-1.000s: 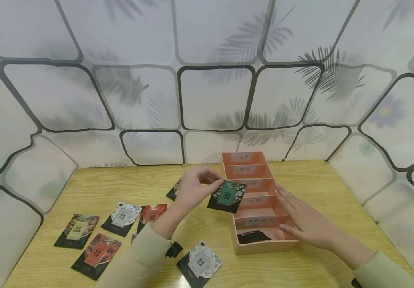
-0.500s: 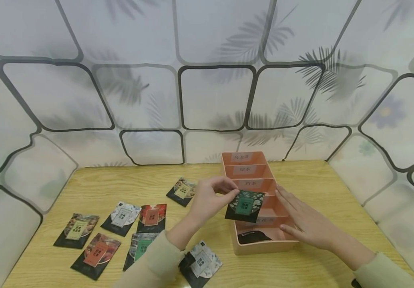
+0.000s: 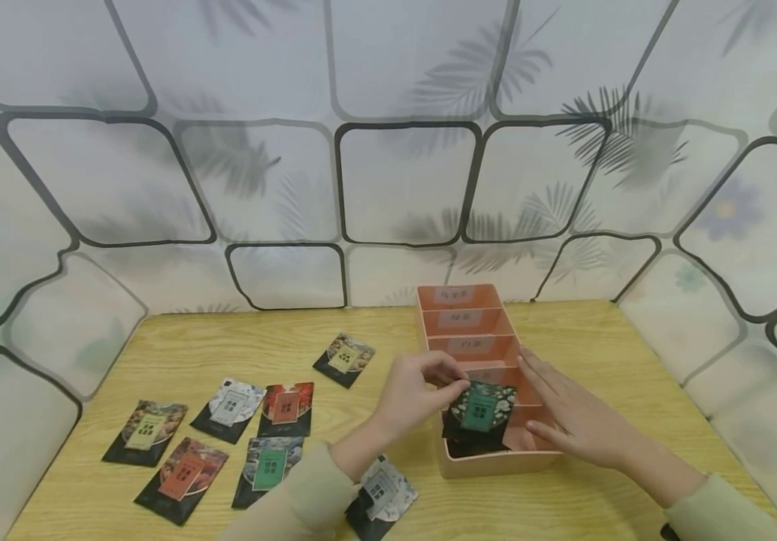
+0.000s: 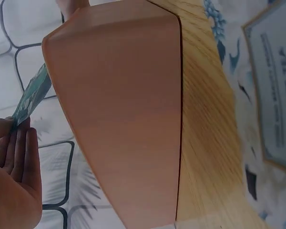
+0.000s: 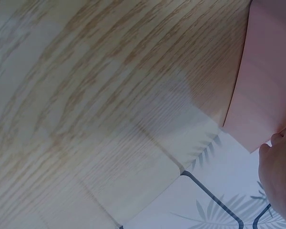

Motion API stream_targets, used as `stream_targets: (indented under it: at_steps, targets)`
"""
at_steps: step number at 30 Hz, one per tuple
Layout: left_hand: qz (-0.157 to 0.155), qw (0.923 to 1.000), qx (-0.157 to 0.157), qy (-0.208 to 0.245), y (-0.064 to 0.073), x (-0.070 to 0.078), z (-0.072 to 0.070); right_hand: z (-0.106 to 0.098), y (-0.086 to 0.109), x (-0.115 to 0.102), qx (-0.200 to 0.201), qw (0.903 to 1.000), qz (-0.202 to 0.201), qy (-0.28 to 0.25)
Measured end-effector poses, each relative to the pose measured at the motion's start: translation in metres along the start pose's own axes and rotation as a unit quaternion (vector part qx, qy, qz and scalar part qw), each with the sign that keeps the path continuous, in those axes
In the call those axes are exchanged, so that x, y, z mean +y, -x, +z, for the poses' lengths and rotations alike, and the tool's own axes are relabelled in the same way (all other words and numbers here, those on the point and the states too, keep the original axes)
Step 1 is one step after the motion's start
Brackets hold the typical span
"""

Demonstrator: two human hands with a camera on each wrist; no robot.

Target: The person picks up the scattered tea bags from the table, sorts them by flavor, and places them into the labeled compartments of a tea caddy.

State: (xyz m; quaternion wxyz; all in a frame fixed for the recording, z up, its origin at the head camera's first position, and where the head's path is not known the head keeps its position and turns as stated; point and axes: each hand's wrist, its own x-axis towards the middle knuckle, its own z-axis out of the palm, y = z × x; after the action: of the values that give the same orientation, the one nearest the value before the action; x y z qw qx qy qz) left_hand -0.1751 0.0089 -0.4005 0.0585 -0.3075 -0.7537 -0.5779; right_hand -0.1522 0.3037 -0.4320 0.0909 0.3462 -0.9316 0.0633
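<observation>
My left hand [image 3: 418, 394] pinches the upper left corner of a black tea packet with a green label [image 3: 479, 409]. The packet hangs over the nearest compartment of a pink divided box [image 3: 497, 467], partly covering a dark item [image 3: 461, 449] lying inside. In the left wrist view the green side of the packet [image 4: 32, 93] shows beside the box's outer wall [image 4: 114, 105], between thumb and fingers. My right hand [image 3: 578, 421] rests along the box's right rim with its fingers extended. The right wrist view shows just part of that hand [image 5: 279, 174] against the pink wall [image 5: 271, 62].
On the wooden table [image 3: 361, 413], left of the box, lie several tea packets, with yellow [image 3: 145, 433], red [image 3: 182, 479], green [image 3: 269, 469] and white labels [image 3: 229, 409]. Under the left sleeve is a white-label packet [image 3: 388, 488]. Paper labels mark the box's dividers. A patterned curtain [image 3: 402, 188] stands behind.
My left hand has moved right and toward me with the green-label packet, from beside the box to over its nearest compartment. The right hand has stayed on the rim.
</observation>
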Motion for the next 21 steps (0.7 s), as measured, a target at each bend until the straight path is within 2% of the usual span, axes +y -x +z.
stream_targets:
  at_steps: [5, 10, 16, 21]
  targets:
    - [0.007, 1.0, 0.001, 0.002, -0.002, -0.001, 0.006, -0.002, 0.0, 0.0, -0.003, 1.0, 0.0, -0.002]
    - [0.015, 0.9998, -0.012, -0.004, 0.0, -0.005, 0.009, -0.002, 0.0, -0.001, -0.009, 0.9999, 0.0, -0.009]
    - [0.019, 0.9984, -0.032, -0.042, 0.005, -0.011, 0.01, -0.001, 0.0, -0.001, -0.007, 1.0, 0.0, -0.002]
    - [0.008, 0.9965, -0.049, -0.068, 0.008, -0.016, 0.009, -0.001, 0.0, 0.0, -0.007, 1.0, 0.002, -0.004]
